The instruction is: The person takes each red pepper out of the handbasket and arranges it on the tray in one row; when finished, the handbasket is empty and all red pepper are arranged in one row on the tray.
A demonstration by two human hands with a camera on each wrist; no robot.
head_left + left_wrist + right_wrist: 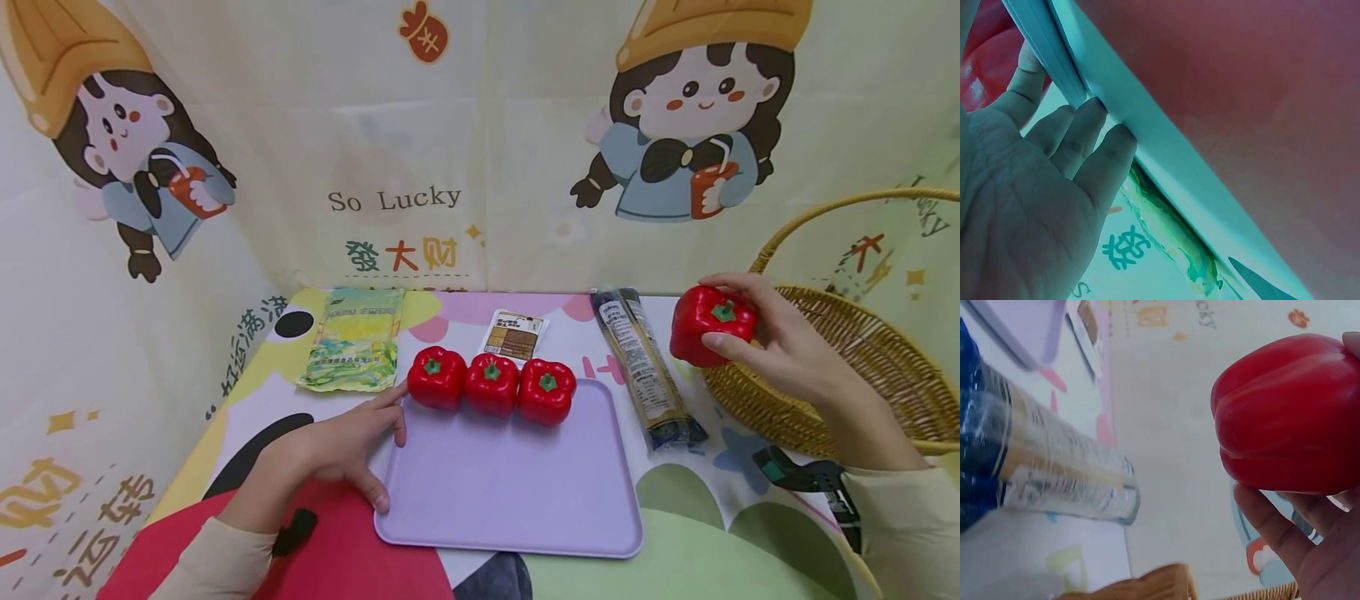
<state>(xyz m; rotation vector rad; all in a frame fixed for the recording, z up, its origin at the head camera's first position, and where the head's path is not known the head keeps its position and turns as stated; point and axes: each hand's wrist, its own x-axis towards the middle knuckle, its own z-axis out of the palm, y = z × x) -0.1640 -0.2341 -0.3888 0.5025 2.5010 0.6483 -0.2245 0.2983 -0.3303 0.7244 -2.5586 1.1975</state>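
Note:
Three red bell peppers with green stems, the middle one (pixel 491 385) among them, sit in a row along the far edge of a lavender tray (pixel 510 492). My left hand (pixel 337 450) rests at the tray's left side, thumb on the near-left rim and fingers by the far-left corner, close to the leftmost pepper (pixel 437 378). Over the near-left rim of a wicker basket (pixel 870 342), my right hand (pixel 787 350) grips another red bell pepper (pixel 708 329), raised above the table. In the right wrist view that held pepper (pixel 1291 419) shows its glossy side.
A long noodle-like packet (pixel 645 367) lies between tray and basket. Behind the tray is a small brown-and-white packet (pixel 514 335). A yellow-green pouch (pixel 356 337) lies at the back left. A printed cloth backdrop (pixel 525 167) stands behind the table; the basket's tall handle (pixel 840 212) arches at the right.

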